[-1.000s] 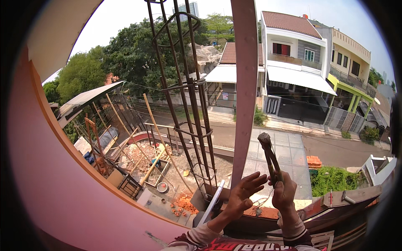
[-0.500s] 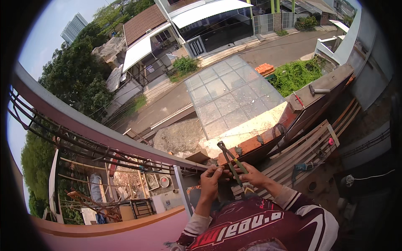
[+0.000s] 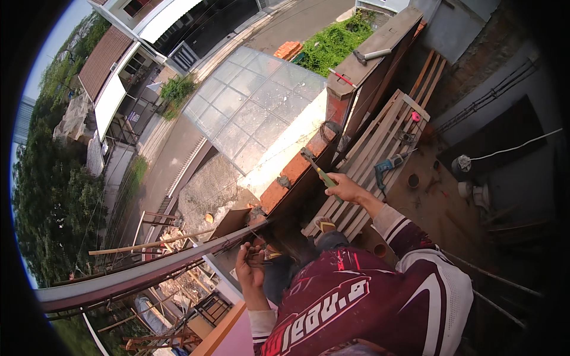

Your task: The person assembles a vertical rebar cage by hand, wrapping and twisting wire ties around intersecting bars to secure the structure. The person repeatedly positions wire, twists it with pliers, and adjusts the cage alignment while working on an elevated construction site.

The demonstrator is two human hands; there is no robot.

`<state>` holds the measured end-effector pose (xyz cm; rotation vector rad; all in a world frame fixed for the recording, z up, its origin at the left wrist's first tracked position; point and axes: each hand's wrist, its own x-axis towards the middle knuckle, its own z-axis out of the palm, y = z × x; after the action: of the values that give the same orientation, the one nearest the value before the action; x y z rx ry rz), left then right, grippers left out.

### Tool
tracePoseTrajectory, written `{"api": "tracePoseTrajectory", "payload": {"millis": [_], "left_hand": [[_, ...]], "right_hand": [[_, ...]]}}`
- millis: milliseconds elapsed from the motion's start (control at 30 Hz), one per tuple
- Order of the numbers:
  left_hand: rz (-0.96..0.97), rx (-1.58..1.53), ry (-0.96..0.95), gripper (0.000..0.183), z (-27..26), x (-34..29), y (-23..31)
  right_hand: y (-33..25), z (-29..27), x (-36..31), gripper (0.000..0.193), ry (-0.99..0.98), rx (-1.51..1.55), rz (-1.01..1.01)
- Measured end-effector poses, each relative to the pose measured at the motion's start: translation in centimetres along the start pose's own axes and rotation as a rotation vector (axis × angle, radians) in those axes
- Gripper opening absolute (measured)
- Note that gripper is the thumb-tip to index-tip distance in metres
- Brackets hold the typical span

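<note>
My right hand is stretched out over the brick wall top, gripping a pair of pincers with green handles, jaws pointing away toward the red bricks. My left hand is drawn in close to my chest, fingers curled around thin wire next to the long steel rebar bundle that runs off to the left. My maroon and white jersey fills the lower middle.
A hammer and a red-handled tool lie on the wall cap. Wooden planks lean behind the wall, with a blue power drill on them. Far below are a glass canopy, street and rubble.
The view has swung further down and right. My hands, together on the pincers before, have parted: the right one carries the pincers outward, the left stays at the rebar.
</note>
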<state>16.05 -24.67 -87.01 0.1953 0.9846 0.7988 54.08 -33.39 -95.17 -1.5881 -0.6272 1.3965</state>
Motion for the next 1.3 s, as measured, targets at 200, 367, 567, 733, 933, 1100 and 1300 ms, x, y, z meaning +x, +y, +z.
{"api": "tracePoseTrajectory", "payload": {"millis": [200,367,567,733,933,1100,1300], "left_hand": [[-0.03,-0.007,0.109,0.014,-1.4,-2.3,-2.9],[0.005,0.043,0.221,0.012,-3.1,-2.7,-4.8],[0.028,-0.066,0.299,0.042,-2.8,-5.1,-5.2],[0.045,-0.31,0.096,0.063,-3.0,-8.5,-6.3],[0.075,0.107,0.179,0.03,-2.8,-6.8,-6.1],[0.133,0.284,0.344,0.02,-0.5,-7.7,-7.4],[0.203,0.318,0.299,0.017,1.5,-8.5,-6.7]], "right_hand": [[-6.1,-12.4,6.5,0.059,0.604,-0.679,-0.329],[-11.1,-21.7,13.3,0.049,0.883,-0.825,-0.378],[-14.6,-25.0,17.8,0.05,0.807,-1.118,-0.068],[-13.7,-26.0,21.7,0.049,0.828,-1.304,-0.202],[-7.5,-35.8,24.9,0.049,0.928,-1.376,-0.295],[-10.5,-33.3,26.7,0.044,0.889,-1.265,-0.433],[-12.0,-23.8,24.5,0.041,0.554,-0.93,-0.673]]}}
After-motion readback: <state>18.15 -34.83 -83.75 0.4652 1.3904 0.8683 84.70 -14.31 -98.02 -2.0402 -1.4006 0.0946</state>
